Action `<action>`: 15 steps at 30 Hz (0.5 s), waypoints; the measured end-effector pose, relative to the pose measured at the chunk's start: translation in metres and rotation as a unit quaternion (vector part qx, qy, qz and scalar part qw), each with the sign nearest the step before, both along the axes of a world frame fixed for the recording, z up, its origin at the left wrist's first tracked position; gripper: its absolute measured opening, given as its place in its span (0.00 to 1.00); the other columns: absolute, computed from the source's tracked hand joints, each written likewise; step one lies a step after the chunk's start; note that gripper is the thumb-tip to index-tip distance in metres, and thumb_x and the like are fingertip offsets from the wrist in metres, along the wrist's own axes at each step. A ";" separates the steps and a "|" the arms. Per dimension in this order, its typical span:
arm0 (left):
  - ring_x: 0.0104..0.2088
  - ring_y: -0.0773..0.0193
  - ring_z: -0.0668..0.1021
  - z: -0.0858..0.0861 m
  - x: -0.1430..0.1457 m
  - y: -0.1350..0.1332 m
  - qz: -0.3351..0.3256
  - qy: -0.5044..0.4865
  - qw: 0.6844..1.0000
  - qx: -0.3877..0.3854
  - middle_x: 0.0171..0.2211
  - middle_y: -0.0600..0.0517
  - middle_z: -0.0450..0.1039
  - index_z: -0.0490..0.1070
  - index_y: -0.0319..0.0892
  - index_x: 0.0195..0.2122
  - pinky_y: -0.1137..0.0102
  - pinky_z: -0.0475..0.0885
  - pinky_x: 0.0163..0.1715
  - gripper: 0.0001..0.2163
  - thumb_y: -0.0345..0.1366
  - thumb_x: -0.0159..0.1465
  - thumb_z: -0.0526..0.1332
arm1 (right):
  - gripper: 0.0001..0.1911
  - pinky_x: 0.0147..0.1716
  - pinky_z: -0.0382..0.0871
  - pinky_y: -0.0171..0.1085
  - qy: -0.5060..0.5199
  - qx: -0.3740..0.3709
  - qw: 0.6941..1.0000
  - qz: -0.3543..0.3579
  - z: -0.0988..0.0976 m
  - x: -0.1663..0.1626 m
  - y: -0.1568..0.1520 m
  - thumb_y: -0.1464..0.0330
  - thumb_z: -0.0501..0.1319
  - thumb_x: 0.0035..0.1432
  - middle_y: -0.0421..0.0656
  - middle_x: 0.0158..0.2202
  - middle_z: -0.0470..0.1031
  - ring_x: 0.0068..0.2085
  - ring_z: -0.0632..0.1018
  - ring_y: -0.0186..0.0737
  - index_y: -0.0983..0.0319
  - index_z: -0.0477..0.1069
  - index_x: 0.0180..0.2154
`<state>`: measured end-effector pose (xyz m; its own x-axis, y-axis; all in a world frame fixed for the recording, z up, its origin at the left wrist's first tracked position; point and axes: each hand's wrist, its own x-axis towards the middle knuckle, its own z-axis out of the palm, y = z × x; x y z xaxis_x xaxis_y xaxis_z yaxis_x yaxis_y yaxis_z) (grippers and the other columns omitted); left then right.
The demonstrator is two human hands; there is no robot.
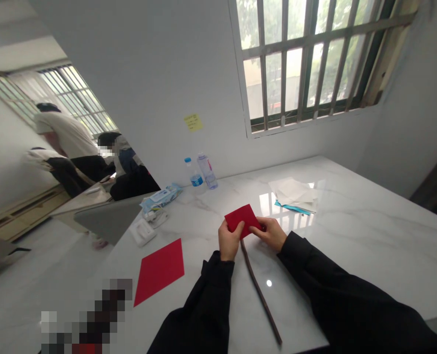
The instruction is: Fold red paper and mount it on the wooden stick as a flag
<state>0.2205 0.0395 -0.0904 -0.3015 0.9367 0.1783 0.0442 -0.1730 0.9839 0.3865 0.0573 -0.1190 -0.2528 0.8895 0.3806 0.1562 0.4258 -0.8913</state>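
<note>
Way off to the left of the fingers [241, 227], I can see some people [65, 130] across the room, near a far window with bars [76, 93]. Coming back toward the fingers, there is a little white box [143, 232] on the shiny white table [365, 236], with white cords [158, 216] just past it. A big red sheet [161, 270] lies flat, left of the fingers and nearer the body. Farther back on that side sits a soft blue and white pack [161, 197]. Next come a short bottle with a blue cap [195, 179] and a taller clear bottle [208, 172], past the fingers and a bit left, with a yellow note [193, 123] on the wall above.

The left hand [228, 242] pinches the small red paper [243, 216] by its left side, thumb on top. Below the fingers, a skinny brown stick [258, 289] runs down toward the body. Its top goes right up to the red paper, but I can't tell if they touch. The right hand [272, 233] grips the other side of that same paper.

Right of the fingers and farther back is a messy pile of white papers [294, 191], with a bright blue sheet [292, 208] poking out underneath.
</note>
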 end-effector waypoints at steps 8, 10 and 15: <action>0.38 0.55 0.84 -0.005 0.001 0.003 -0.060 -0.092 0.994 -0.017 0.42 0.42 0.83 0.76 0.35 0.47 0.61 0.80 0.43 0.24 0.44 0.53 0.74 | 0.17 0.25 0.64 0.33 0.065 -0.077 0.995 0.021 -0.004 -0.001 0.005 0.57 0.65 0.60 0.40 0.25 0.73 0.25 0.69 0.34 0.65 0.80 0.42; 0.39 0.55 0.84 -0.005 0.001 0.003 -0.062 -0.103 0.993 -0.017 0.42 0.42 0.83 0.76 0.35 0.46 0.61 0.79 0.43 0.24 0.43 0.52 0.75 | 0.17 0.24 0.64 0.33 0.065 -0.076 0.995 0.017 -0.004 -0.001 0.006 0.57 0.65 0.60 0.39 0.25 0.72 0.25 0.69 0.34 0.64 0.80 0.41; 0.36 0.55 0.84 -0.005 0.000 0.003 -0.055 -0.113 0.992 -0.028 0.39 0.42 0.83 0.76 0.34 0.46 0.61 0.80 0.41 0.24 0.42 0.51 0.76 | 0.15 0.26 0.64 0.33 0.047 -0.057 0.997 0.018 -0.005 -0.002 0.004 0.58 0.65 0.61 0.40 0.27 0.73 0.27 0.70 0.35 0.63 0.80 0.40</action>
<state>0.2203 0.0421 -0.0957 -0.2240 0.9725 0.0641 -0.1949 -0.1091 0.9747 0.3850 0.0615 -0.1238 -0.2539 0.9191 0.3013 0.0558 0.3249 -0.9441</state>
